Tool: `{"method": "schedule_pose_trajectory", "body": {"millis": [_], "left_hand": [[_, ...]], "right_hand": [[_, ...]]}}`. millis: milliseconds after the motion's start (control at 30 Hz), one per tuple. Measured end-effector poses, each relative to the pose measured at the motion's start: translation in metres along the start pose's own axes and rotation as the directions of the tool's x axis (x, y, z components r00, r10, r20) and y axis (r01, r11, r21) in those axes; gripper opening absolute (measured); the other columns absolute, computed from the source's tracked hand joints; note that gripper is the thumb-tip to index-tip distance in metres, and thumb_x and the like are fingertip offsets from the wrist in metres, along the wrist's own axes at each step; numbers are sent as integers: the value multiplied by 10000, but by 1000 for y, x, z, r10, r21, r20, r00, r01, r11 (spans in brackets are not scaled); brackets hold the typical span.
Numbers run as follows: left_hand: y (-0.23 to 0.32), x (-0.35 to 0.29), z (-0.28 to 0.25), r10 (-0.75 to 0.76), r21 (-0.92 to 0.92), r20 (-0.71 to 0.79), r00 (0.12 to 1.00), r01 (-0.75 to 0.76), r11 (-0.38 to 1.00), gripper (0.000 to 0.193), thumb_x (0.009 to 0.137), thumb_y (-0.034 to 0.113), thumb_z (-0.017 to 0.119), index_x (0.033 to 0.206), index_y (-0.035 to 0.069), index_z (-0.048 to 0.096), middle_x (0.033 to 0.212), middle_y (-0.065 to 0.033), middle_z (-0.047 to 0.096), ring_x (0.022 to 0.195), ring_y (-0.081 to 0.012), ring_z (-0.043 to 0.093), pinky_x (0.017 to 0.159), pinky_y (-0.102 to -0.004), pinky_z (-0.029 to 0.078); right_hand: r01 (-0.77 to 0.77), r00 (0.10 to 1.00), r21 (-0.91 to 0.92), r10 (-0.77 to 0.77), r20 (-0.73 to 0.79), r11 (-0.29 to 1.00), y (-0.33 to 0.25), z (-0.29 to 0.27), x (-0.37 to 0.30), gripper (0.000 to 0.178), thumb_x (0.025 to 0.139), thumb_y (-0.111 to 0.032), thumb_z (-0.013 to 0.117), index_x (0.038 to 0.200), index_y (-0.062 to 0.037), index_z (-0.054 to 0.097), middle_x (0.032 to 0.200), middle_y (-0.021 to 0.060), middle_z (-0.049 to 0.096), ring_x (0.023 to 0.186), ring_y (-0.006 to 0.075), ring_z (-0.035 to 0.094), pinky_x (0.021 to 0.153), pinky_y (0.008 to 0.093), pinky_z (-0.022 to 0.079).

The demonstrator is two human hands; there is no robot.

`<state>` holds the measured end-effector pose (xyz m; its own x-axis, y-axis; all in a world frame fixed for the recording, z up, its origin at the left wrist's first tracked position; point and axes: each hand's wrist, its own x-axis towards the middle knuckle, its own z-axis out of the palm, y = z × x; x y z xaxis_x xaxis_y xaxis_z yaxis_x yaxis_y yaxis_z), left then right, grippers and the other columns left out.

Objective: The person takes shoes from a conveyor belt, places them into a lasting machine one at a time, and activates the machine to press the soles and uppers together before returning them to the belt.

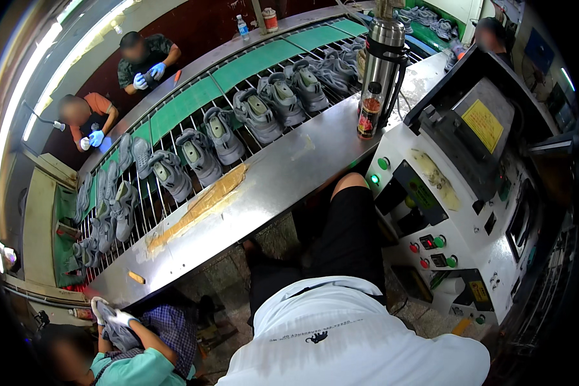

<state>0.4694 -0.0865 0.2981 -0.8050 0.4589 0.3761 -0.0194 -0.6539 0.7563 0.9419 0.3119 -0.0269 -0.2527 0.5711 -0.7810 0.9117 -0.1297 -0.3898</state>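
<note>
Neither of my hands shows in the head view; my arms are out of sight too. My white shirt (347,334) and black shorts (344,238) fill the lower middle, with one bent knee close to the steel ledge (264,193). Beyond that ledge, several grey sneakers (199,157) stand in a row on a conveyor of metal rods (154,206). More grey shoes (122,209) sit at its left end. A steel thermos (385,61) and a small bottle with reddish contents (368,116) stand upright on the ledge.
At right is a pale machine (444,215) with green and red buttons. A co-worker in white gloves (112,315) holds a grey shoe at lower left. Two blue-gloved co-workers (151,71) work across the green belt (196,100). Another person (492,38) is at far right.
</note>
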Motion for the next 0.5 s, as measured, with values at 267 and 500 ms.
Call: {"method": "schedule_pose_trajectory", "body": {"millis": [267, 500], "left_hand": [[20, -2, -71, 16, -290, 2, 1000, -15, 957, 593, 898, 252, 491, 1382, -7, 267, 1390, -230, 285, 1273, -376, 263, 1066, -511, 220], [43, 31, -202, -121, -656, 190, 974, 217, 722, 654, 909, 273, 482, 1450, -7, 244, 1463, -238, 265, 1338, -389, 241, 1111, -523, 199]], "right_hand": [[-9, 1000, -23, 9, 12, 1000, 0, 4, -2, 222, 768, -176, 626, 943, -39, 623, 893, 143, 651, 842, 292, 623, 731, 398, 494], [-14, 1000, -65, 15, 14, 998, 3, 5, -8, 228, 767, -186, 631, 939, -37, 625, 904, 153, 660, 865, 303, 633, 749, 408, 501]]}}
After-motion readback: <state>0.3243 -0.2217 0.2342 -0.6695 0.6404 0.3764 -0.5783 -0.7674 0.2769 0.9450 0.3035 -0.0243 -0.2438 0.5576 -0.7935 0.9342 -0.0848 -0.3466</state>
